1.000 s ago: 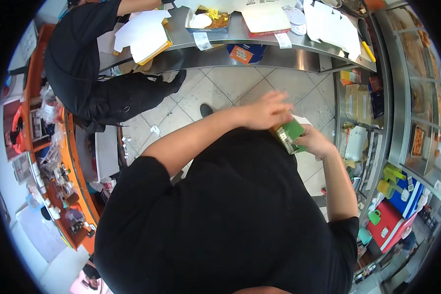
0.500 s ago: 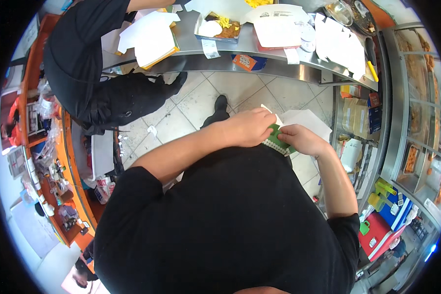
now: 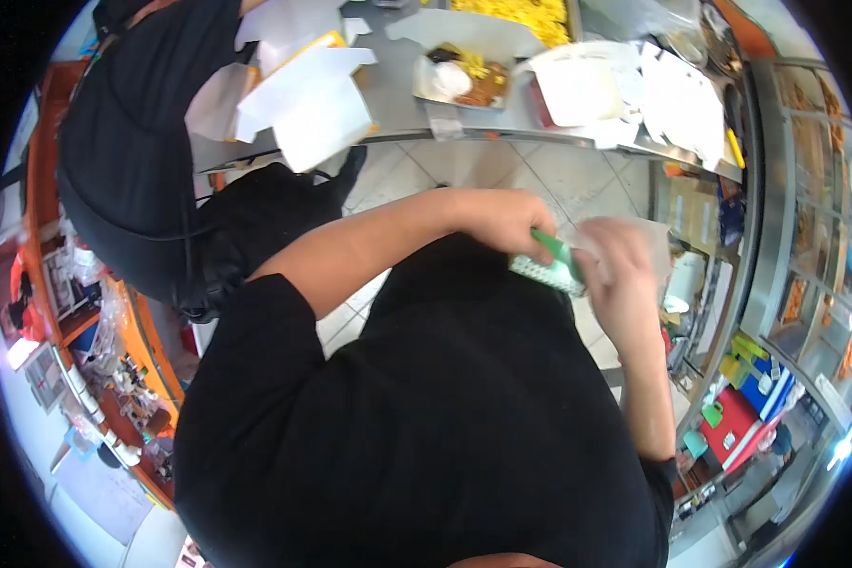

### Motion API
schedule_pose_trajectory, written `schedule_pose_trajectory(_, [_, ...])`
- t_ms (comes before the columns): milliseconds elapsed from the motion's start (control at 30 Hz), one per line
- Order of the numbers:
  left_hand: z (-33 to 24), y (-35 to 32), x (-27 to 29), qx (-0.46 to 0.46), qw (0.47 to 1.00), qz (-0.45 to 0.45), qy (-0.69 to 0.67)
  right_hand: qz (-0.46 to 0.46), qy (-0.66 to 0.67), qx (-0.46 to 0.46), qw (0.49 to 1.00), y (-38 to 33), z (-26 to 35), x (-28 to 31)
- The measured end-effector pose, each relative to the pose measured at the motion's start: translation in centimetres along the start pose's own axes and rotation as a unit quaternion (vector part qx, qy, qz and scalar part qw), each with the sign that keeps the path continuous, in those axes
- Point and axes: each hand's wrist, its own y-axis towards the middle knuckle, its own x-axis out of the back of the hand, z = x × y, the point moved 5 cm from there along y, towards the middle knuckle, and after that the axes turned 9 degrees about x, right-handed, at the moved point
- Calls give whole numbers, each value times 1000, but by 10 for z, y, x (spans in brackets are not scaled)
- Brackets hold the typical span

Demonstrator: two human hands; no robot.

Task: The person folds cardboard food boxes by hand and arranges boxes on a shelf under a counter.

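My left hand [image 3: 509, 223] is closed on a green and white patterned cardboard food box [image 3: 551, 271], partly folded, held in front of my waist. A plain white flap [image 3: 655, 248] of card sticks out behind my right hand [image 3: 619, 257]. That hand is smeared by motion, its fingers raised and its thumb close to the box's right edge. Whether it touches the card, I cannot tell. Part of the box is hidden behind my left fingers.
Ahead runs a steel counter [image 3: 398, 112] with open white boxes [image 3: 317, 109], a filled food box [image 3: 464, 79] and a tray of yellow fries [image 3: 516, 17]. Another person in black [image 3: 142, 142] stands close on my left. Glass-fronted shelves [image 3: 805, 199] line the right.
My right hand has shifted from pinching the box to a raised, blurred position just right of it. The view has shifted, and the box's green edge now stands up.
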Motion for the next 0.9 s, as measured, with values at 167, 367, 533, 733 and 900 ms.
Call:
schedule_pose_trajectory(167, [23,-24,21,-27,986,-16,-166,-148,-34,42,987,-36,-8,6])
schedule_pose_trajectory(367, [10,-53,18,-26,993,-43,-109,82,34,-134,987,8,-10,-44])
schedule_pose_trajectory(533, [17,-85,23,31,976,-112,-182,2,45,-132,990,33,-6,-58])
schedule_pose_trajectory(733, [-6,-141,33,-18,946,-322,-33,-3,174,78,982,48,19,-31])
schedule_pose_trajectory(900, [-31,-187,69,246,763,-585,122,-224,194,28,955,28,-36,-1])
